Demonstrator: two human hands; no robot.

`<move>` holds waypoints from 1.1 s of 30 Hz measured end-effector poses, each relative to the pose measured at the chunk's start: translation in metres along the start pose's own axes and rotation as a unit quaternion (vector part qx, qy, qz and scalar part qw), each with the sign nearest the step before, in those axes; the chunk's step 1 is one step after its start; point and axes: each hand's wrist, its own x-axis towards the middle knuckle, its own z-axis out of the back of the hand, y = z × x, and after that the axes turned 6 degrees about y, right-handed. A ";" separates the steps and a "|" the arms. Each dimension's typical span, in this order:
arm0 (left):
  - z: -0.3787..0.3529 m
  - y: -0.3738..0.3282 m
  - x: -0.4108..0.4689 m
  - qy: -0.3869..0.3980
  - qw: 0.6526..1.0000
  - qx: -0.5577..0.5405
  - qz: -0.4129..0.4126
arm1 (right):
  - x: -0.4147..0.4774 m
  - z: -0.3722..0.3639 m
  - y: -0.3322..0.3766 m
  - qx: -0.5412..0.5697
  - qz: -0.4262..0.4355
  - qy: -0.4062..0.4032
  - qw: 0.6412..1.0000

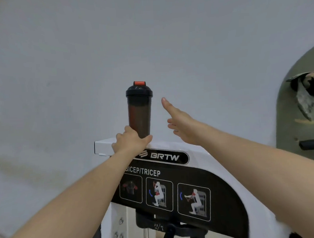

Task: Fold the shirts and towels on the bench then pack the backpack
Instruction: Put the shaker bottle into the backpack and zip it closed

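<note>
Shaker bottle (139, 110) stands where it does thanks to the biggest thing in view: one white bicep/tricep machine (196, 153), whose flat top serves as a high shelf against the wall (62, 68). One bottle stands upright at that top's edge, probably parked there during a workout. You have two hands up. Your left hand (131, 140) has its fingers curled round the bottle's base, likely to lift it down. Your right hand (181, 123) hovers just beside, clear of the bottle, fingers straight and holding nothing, seemingly ready to steady it. One red flip cap (140, 83) looks closed (handy for packing; no backpack shows here).
</note>
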 end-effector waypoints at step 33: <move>0.031 0.042 -0.369 -0.045 0.987 -0.143 -0.057 | -0.246 -0.048 -0.119 0.281 0.188 0.135 0.931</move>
